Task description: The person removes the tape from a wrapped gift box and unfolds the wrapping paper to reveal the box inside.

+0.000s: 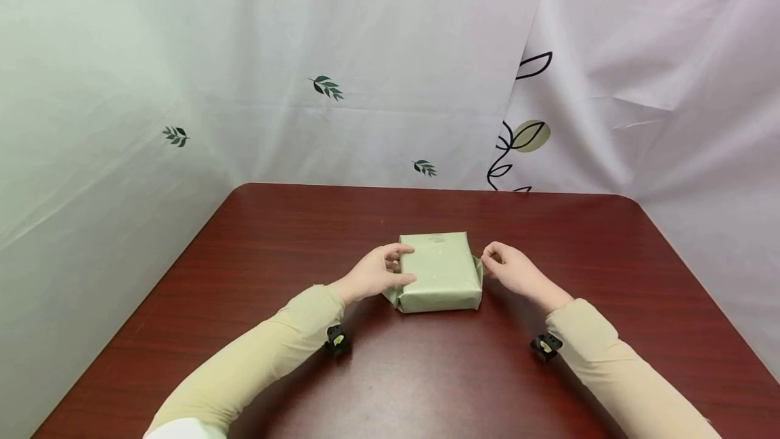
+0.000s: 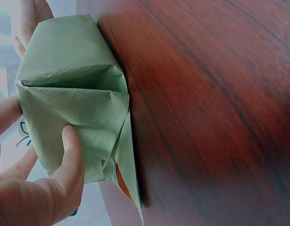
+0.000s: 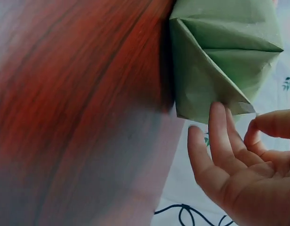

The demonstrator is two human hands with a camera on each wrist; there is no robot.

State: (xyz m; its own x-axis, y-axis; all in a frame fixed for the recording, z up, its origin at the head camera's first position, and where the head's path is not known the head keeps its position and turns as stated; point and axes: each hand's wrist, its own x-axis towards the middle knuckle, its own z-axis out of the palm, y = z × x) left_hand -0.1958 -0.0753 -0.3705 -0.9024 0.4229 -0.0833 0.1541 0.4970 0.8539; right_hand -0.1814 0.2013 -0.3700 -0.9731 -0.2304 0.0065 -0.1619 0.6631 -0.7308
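A box wrapped in pale green paper [image 1: 440, 266] lies on the table, a bit of clear tape on its top. My left hand [image 1: 379, 273] grips its left side, with fingertips on the top edge and, in the left wrist view, one finger pressed against the folded end paper [image 2: 88, 108]. At the right end, a pointed paper flap [image 3: 206, 80] stands partly out from the box. A small shiny piece of clear tape [image 3: 247, 107] sits at the flap's tip. My right hand [image 3: 248, 165] pinches there with thumb and forefinger; another fingertip touches the flap.
The dark red wood-grain table [image 1: 292, 236] extends around the box. White curtains [image 1: 365, 32] with leaf prints hang behind and along both sides. A small black camera [image 1: 336, 340] is strapped to the left wrist, another camera [image 1: 546, 345] to the right.
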